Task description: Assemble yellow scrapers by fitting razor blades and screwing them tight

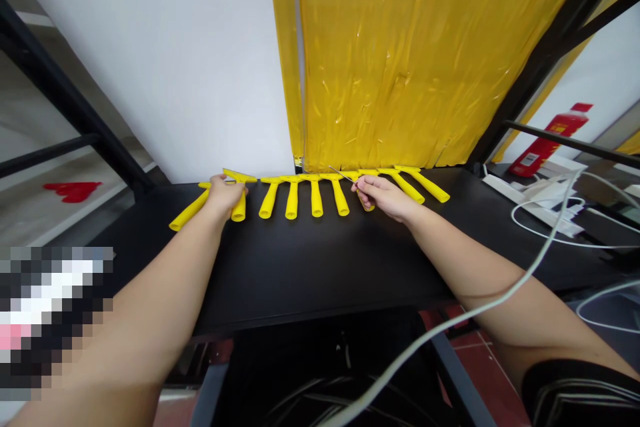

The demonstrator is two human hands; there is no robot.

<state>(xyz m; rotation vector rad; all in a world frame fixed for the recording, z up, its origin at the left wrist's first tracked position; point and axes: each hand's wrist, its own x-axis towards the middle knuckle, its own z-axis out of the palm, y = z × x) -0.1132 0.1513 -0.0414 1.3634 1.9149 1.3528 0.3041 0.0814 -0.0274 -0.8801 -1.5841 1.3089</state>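
Several yellow T-shaped handles, which look like squeegee handles, lie in a row along the back of the black table, their hollow round ends towards me. My left hand (226,195) is closed round one yellow T-shaped handle (239,211) near the left end of the row, and its head is slightly raised. Beside it, partly behind my wrist, lies another handle (187,212). My right hand (383,195) pinches a thin metal tool (343,174) whose tip points left over the row; its exact kind is unclear. Another handle (370,207) lies partly hidden under that hand.
A yellow plastic curtain (400,67) and a white panel (185,60) rise behind the black table (300,267). A pale cable (450,320) crosses in front of my right arm. On the right are a red bottle (550,140) and a power strip (530,200). Black frame posts stand both sides.
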